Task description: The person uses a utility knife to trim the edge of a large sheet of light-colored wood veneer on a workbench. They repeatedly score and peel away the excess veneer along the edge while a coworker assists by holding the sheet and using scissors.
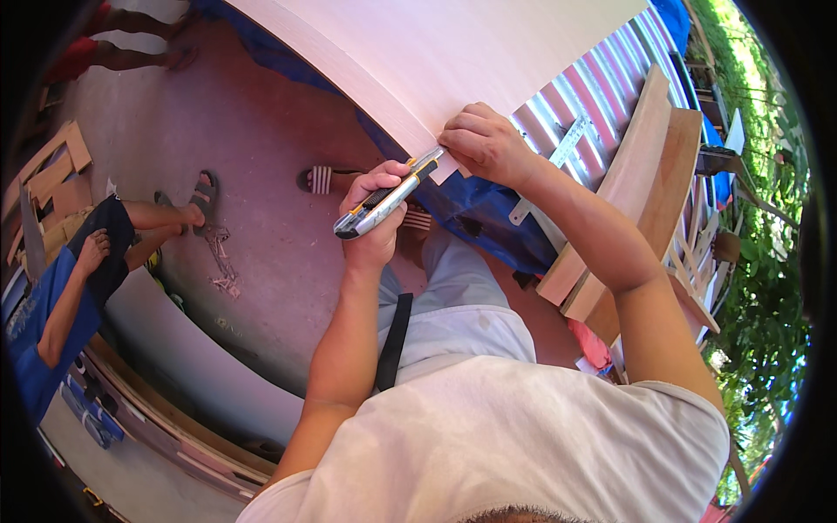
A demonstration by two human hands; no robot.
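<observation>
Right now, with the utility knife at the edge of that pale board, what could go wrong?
1. The right hand presses on the pale board right beside the blade end of the utility knife; a slip could likely cut those fingers.
2. The left hand holds the knife above the person's own sandalled foot, so a dropped knife might land on it.
3. The board's corner overhangs the blue tarp unsupported; it may flex and drag the cut off line.
</observation>
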